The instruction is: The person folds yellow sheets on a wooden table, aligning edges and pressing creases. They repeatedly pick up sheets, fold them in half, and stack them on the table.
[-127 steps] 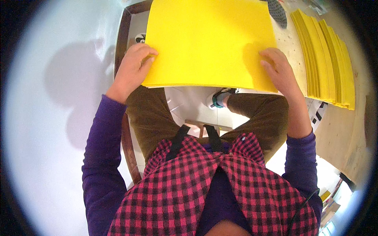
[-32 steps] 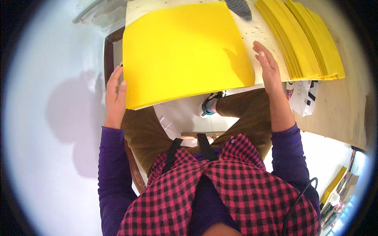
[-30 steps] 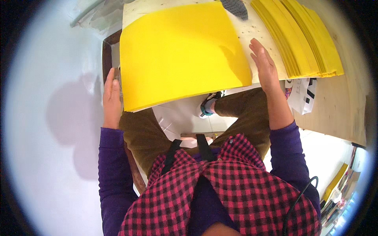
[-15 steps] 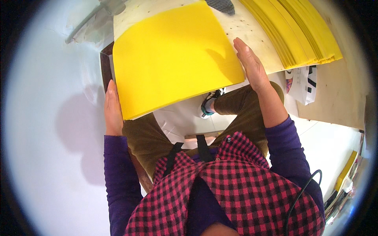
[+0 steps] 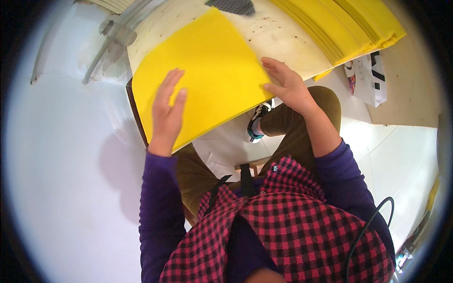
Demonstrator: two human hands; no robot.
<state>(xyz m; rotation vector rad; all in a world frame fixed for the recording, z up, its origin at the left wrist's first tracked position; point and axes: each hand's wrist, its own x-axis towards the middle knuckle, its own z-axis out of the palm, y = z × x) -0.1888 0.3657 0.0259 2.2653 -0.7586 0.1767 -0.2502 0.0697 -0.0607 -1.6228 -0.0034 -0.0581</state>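
Observation:
A stack of yellow felt-like sheets (image 5: 214,61) lies on the pale wooden tabletop (image 5: 295,40), its near edge reaching the table's front. My left hand (image 5: 166,113) is over the left part of the stack, fingers stretched and thumb apart, holding nothing. Whether its palm touches the top sheet I cannot tell. At the stack's right edge is my right hand (image 5: 289,87), open, its thumb and fingertips close against that edge.
Folded yellow sheets (image 5: 337,26) are piled at the far right of the table. A dark grey knitted cloth (image 5: 231,5) lies at the back. Below the table's right side stands a white printed bag (image 5: 370,80). A grey pipe (image 5: 101,59) runs along the left wall.
My left hand has moved from beside the stack's left edge to above its surface. My right hand has shifted left and its thumb has spread. The view has shifted slightly.

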